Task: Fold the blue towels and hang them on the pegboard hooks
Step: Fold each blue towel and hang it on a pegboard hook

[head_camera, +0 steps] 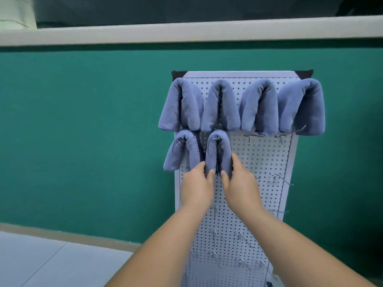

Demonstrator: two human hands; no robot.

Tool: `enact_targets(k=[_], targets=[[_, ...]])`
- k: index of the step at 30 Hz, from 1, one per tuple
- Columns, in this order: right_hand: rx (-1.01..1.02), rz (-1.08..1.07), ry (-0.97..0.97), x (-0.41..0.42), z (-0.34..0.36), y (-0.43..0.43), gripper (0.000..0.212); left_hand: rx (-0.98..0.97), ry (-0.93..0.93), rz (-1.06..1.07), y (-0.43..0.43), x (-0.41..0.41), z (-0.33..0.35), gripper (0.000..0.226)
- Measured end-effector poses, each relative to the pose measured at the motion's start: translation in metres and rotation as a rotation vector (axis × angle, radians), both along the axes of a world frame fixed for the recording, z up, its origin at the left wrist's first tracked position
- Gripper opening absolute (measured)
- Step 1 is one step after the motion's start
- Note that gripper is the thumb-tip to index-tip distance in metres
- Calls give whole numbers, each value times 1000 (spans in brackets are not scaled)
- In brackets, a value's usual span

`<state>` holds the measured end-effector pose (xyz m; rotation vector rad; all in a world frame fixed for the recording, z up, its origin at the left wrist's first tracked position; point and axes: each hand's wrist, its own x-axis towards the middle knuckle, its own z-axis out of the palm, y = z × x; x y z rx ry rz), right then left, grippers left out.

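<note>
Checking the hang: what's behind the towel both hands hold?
White pegboard shows around the towel that left hand and right hand grip. A hook tip peeks at its top fold; the rest is covered.

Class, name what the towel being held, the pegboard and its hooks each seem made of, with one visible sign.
Held towel: soft blue cloth, probably microfibre; fuzzy nap, plump rounded fold. Pegboard: rigid white sheet, painted metal or plastic, unclear; smooth matte face, even holes. Hooks: thin metal wire, likely steel; silvery glint.
</note>
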<state>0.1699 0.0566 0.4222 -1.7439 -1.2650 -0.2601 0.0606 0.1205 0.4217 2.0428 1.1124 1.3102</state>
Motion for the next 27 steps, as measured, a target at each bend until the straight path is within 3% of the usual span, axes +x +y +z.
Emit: enact_targets(k=[2,5,10,14,21,27], targets=[[-36,20,26,-4,-23,-9,55,-21,-27,-11,-7,-6,-25,13],[-112,22,59,-14,-59,-29,71,-77,-5,-26,-15,-17,-69,35],[-283,57,46,-22,-148,-72,66,-190,178,-81,-40,-38,-162,45],[-521,121,18,-14,-245,-116,66,-288,403,-158,-69,-60,-251,51],[-937,123,125,-6,-380,-201,63,-596,627,-322,-117,-91,-379,52],[-1240,180,212,-24,-444,-246,67,-572,917,-370,-168,-119,-457,54]])
